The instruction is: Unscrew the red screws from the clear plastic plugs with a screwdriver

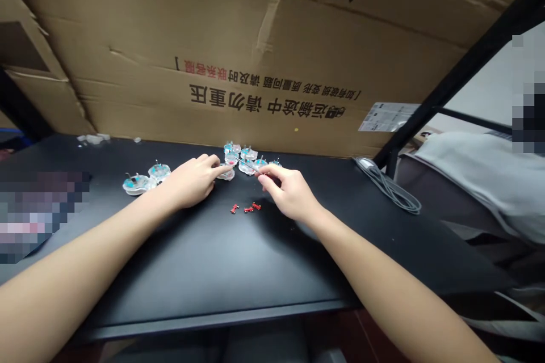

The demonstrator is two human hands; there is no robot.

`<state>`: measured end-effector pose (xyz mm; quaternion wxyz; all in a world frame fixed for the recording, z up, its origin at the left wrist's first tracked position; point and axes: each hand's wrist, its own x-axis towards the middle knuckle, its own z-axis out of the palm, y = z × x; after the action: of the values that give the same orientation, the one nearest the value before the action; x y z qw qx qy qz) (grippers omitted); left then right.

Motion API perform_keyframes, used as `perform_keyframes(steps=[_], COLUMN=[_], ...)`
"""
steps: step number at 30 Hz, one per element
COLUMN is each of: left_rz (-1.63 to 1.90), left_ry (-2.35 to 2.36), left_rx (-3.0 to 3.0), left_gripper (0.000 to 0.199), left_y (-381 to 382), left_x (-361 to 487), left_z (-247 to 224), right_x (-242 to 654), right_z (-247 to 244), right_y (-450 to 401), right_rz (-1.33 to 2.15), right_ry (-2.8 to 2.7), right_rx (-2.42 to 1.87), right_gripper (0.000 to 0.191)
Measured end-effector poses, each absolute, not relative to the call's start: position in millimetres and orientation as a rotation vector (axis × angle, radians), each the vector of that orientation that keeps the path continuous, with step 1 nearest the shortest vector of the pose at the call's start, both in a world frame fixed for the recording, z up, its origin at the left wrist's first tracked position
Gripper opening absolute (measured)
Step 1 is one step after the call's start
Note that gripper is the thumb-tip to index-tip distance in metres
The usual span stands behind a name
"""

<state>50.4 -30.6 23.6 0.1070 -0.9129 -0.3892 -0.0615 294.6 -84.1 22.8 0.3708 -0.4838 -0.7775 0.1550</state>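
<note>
My left hand [193,181] lies low over the black table, its index finger stretched out to a small clear plastic piece with a pink-red spot [227,174]. The other fingers are partly bent, and nothing shows in their grip. A thin, silvery, rod-like tool [246,163] is pinched in my right hand [289,188], its tip pointing left over the clear pieces. Several clear pieces with turquoise insides and short metal pins [248,153] cluster around the tool. Nearer to me lie small red parts [248,210] with metal ends.
More clear-and-turquoise pieces [137,182] sit left of my left hand. A large cardboard sheet [238,34] stands behind the table [204,278]. On the right are a coiled grey cable [394,190], a black frame post [451,62] and pale cloth [481,176].
</note>
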Motion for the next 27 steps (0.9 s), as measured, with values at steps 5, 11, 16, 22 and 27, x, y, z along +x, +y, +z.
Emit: perform_keyframes(steps=[5, 11, 16, 22, 27], left_rz=[-0.327, -0.317, -0.315, -0.564, -1.271], left_ry=[-1.37, -1.448, -1.466, -1.535, -1.57], left_rx=[-2.674, -2.761, -2.856, -2.912, -3.0], left_gripper=[0.064, 0.036, 0.041, 0.039, 0.039], left_y=[-30.6, -26.1, -31.9, -41.4, -55.2], left_x=[50.3, 52.4, 37.6, 37.7, 49.7], left_z=[18.1, 15.2, 23.9, 31.5, 39.8], right_x=[295.7, 295.8, 298.9, 299.7, 299.7], right_z=[18.4, 19.1, 21.6, 25.5, 30.8], right_y=[-81.7, -82.5, -82.4, -84.5, -90.6], right_rz=[0.413, 0.385, 0.318, 0.268, 0.154], right_ry=[-2.021, -2.011, -2.077, -2.025, -1.822], right_rx=[-1.243, -1.265, -1.321, -1.354, -1.111], right_gripper=[0.022, 0.021, 0.023, 0.029, 0.032])
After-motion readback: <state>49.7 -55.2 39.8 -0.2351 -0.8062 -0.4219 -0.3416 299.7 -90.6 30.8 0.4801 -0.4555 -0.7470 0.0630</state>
